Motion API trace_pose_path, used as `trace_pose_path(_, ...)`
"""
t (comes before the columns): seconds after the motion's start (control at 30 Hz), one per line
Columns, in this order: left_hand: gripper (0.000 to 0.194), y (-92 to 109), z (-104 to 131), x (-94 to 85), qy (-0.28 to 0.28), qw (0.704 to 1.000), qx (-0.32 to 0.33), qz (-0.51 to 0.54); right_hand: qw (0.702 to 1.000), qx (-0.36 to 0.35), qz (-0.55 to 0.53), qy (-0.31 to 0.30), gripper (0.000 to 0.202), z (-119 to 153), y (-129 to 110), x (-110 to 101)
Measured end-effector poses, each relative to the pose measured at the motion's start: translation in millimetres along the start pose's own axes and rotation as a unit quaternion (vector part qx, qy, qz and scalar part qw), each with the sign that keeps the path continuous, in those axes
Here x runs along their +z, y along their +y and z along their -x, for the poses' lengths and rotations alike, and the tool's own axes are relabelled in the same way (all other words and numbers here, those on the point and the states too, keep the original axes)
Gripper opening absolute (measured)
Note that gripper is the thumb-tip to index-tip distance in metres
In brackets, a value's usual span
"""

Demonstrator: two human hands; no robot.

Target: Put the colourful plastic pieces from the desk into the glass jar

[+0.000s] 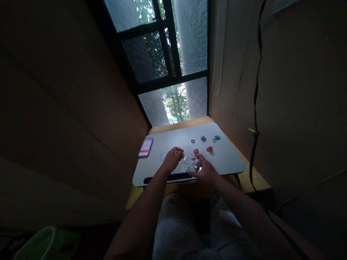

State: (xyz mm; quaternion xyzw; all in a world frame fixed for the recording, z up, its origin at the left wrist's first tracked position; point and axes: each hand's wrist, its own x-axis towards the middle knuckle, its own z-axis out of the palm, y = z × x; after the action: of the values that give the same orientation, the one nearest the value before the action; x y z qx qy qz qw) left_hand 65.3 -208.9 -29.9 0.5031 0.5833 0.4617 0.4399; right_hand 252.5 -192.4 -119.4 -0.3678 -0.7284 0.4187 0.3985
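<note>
My right hand (205,169) is closed round a clear round jar (191,162), tilted with its mouth toward my left hand. A few small dark bits show inside it near my fingers. My left hand (170,160) pinches some small yellowish hair ties (177,153) just left of the jar's rim. Beyond the jar lie a pink bunch of hair ties (196,151) and a red bunch (209,148). Further back are a dark ring-shaped tie (193,141), a purple bunch (203,138) and a teal bunch (217,137). A clear round lid (163,156) lies partly behind my left hand.
All this is on a white folding lap table (225,162) with a dark slot along its near edge. A phone (145,147) lies at its left side. The lap table stands on a wooden surface (257,178) below a window. A dark cord (255,133) hangs at the right.
</note>
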Motion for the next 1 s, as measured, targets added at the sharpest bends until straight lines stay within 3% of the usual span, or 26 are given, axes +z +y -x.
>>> trace_pose_path(0.37,0.025,-1.3,4.7,-2.9,-0.003,0.997,0.029,-0.073,1.000,-0.008,0.025,0.010,0.085,0.7,-2.5,-1.4)
trace_pose_path(1.0,0.029,-0.7,0.7,0.9,-0.026,0.997,0.029,-0.071,0.999,-0.009,0.044,0.008,0.085,-0.2,-0.5,-0.7)
